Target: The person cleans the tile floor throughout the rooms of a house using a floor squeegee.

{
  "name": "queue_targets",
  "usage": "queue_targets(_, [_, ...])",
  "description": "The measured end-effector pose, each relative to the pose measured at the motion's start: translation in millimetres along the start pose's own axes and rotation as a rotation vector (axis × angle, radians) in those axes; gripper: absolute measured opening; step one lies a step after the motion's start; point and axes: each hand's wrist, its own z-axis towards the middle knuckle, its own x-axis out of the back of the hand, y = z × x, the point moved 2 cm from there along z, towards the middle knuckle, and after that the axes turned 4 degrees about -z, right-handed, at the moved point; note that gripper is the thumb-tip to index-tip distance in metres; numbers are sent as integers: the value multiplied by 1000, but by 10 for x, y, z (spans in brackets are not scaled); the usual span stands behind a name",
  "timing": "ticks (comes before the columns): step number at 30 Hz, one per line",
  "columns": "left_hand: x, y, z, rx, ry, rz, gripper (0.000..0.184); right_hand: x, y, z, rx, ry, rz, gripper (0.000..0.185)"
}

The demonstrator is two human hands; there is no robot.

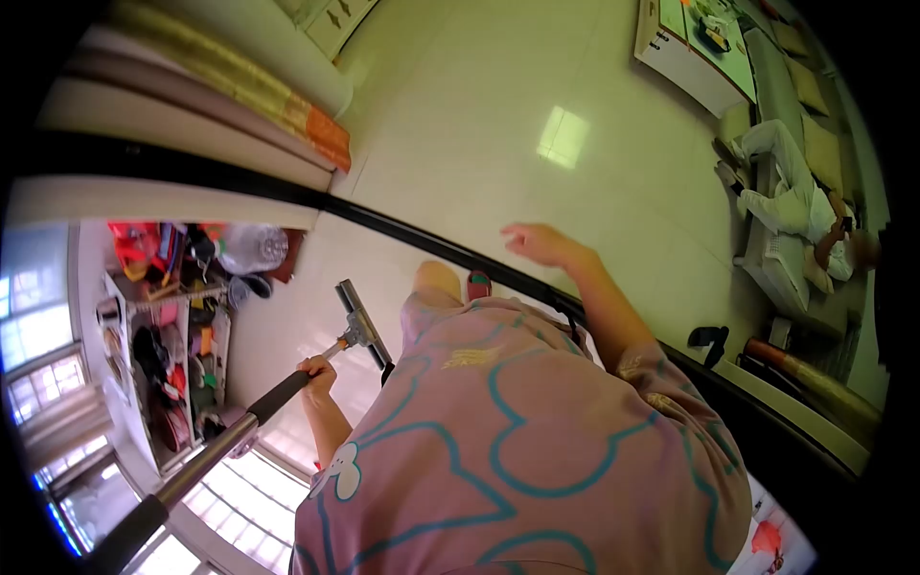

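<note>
My left hand is wrapped round the pole of a long-handled squeegee, close to its head. The squeegee head is a grey bracket with a dark bar across it, held beside my left leg. Dark grip sleeves cover parts of the metal pole, which runs back toward the lower left. My right hand is held out in front of my body over the dark door track, its fingers loosely stretched and nothing in them. The pink shirt I wear hides much of the floor below.
A black door track crosses the tiled floor. At left stands a shelf crowded with shoes and bags. A curtain hangs upper left. On the right are a white table and a person on a sofa.
</note>
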Motion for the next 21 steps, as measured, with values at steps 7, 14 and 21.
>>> queue_targets(7, [-1954,-1668,1207,247,337,85,20,2537,543,1765,-139,340,23,33])
queue_targets(14, [-4058,-3579,2754,341,445,341,20,2050,2608,1483,-738,671,-149,31])
queue_targets(21, [-5622,-5615,4032,437,564,513,20,784,2557,755,-1334,-328,389,18])
